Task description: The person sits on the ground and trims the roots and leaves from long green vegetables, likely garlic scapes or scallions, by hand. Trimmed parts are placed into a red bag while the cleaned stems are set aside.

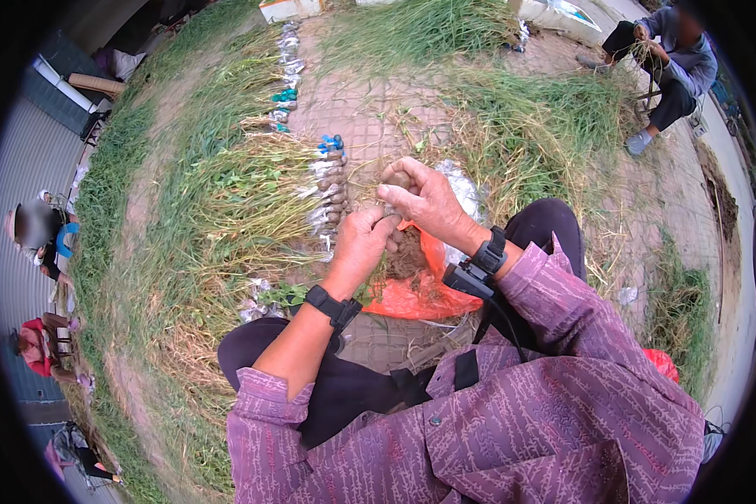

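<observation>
My left hand (368,236) and my right hand (419,192) meet in front of me, above an orange-red plastic bag (425,296) that lies spread on the paving with brown soil (406,255) in it. The fingers of my right hand curl round a small soil-coloured ball (398,181). My left fingers are pinched close beneath it, at what looks like thin plastic; exactly what they grip is hidden. To the left lies a row of plant bundles (258,189), their root ends wrapped in white and blue plastic (331,179) and facing me.
White plastic (463,189) lies beyond the soil bag. Loose long grass (523,138) spreads to the right, with more plant bundles (239,69) at the far left. A person (674,63) sits at the upper right, holding stems. Other people (41,346) sit along the left edge.
</observation>
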### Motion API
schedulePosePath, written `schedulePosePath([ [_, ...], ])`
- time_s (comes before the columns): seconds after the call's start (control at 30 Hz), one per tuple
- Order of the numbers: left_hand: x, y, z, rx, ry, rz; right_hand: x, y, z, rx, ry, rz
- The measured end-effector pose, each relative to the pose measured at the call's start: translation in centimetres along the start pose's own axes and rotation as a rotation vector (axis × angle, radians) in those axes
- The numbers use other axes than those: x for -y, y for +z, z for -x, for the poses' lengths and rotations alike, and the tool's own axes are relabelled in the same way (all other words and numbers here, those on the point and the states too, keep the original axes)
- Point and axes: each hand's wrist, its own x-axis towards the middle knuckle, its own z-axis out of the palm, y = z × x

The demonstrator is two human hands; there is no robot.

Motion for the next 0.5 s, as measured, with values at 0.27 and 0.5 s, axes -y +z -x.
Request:
schedulePosePath([
  [0.27, 0.9, 1.7, -0.5, -0.228, 0.177, -0.378, -0.1, -0.7, 0.0, -0.096, -0.047, 0.163],
  [0.5, -0.9, 2.4, -0.4, -0.269, 0.231, -0.541, 0.5, -1.8, -0.4, -0.083, -0.027, 0.093],
])
